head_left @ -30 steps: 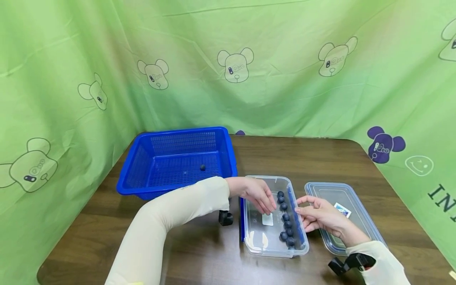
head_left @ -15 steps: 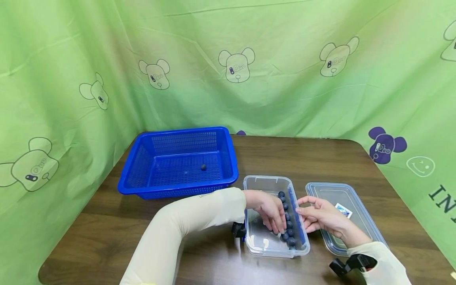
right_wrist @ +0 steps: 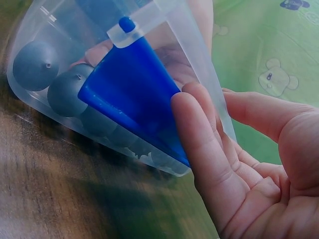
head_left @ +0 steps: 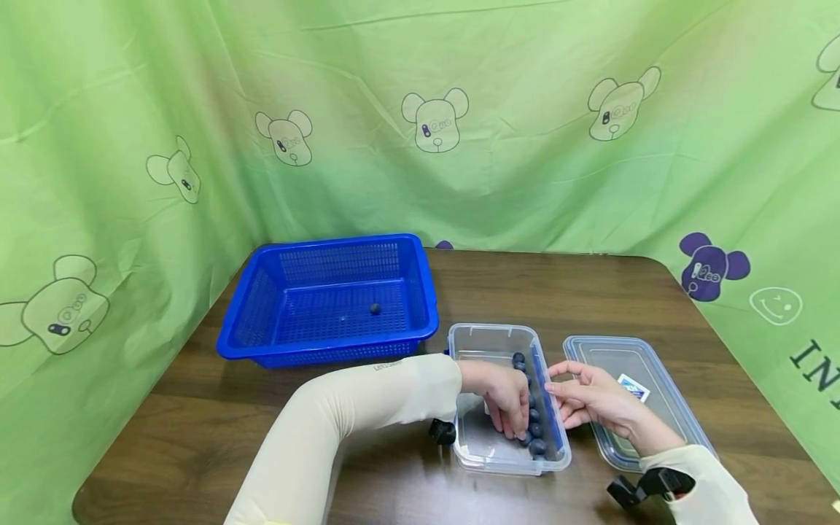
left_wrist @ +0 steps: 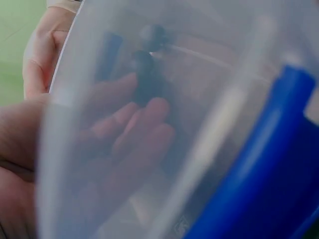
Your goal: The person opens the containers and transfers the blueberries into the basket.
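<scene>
My left hand (head_left: pixel 508 399) reaches down inside a clear plastic container (head_left: pixel 472 448). Its fingers bend toward several blueberries (head_left: pixel 537 448) lined along the right wall. Through the cloudy wall in the left wrist view, a dark, blurred blueberry (left_wrist: pixel 145 92) shows between the thumb and fingertips. My right hand (head_left: pixel 593 401) holds the container's right side; in the right wrist view, its fingers bear on the blue latch flap (right_wrist: pixel 134 99) and the thumb meets the rim. Round blueberries (right_wrist: pixel 36 65) show through the wall there.
A blue perforated basket (head_left: pixel 328 351) stands to the left, with one blueberry (head_left: pixel 375 308) on its floor. The clear container lid (head_left: pixel 610 357) lies right of the container, partly under the right hand. A green printed cloth (head_left: pixel 512 182) hangs behind the wooden table (head_left: pixel 525 284).
The left hand has moved right and down, deeper into the container, up to the near end of the blueberry row. The right hand keeps its place on the container's side.
</scene>
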A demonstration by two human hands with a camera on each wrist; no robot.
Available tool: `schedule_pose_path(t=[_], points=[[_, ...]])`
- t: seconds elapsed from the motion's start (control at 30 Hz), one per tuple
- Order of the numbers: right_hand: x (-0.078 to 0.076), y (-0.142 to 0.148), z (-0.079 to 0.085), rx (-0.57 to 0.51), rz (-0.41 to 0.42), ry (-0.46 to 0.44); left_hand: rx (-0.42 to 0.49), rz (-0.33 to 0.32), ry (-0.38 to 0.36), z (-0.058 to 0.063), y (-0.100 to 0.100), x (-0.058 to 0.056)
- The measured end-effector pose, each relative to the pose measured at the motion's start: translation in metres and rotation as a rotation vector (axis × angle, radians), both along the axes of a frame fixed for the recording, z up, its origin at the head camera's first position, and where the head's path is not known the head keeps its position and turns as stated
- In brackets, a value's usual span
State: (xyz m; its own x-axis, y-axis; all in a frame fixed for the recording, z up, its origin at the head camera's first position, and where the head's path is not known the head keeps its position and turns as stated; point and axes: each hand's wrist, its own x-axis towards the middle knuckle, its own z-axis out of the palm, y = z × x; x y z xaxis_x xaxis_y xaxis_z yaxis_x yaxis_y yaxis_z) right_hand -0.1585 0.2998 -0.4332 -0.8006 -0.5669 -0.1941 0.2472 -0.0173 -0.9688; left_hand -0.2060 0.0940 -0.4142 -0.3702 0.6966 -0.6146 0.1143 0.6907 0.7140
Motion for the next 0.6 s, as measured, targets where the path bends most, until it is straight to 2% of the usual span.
schedule_pose_path(t=[0.33,0.5,0.6], points=[[-0.0014,-0.0006,0.0003,-0.015,0.011,-0.005,0.013,0.003,-0.006,0.0004,-0.0023,0.0013],[-0.001,-0.0007,0.0002,-0.01,0.013,-0.007,0.043,-0.008,-0.02,0.0011,-0.0049,-0.0024],[-0.0006,-0.0007,0.0005,-0.002,0.008,-0.008,0.086,0.018,-0.051,0.005,-0.0071,-0.0073]])
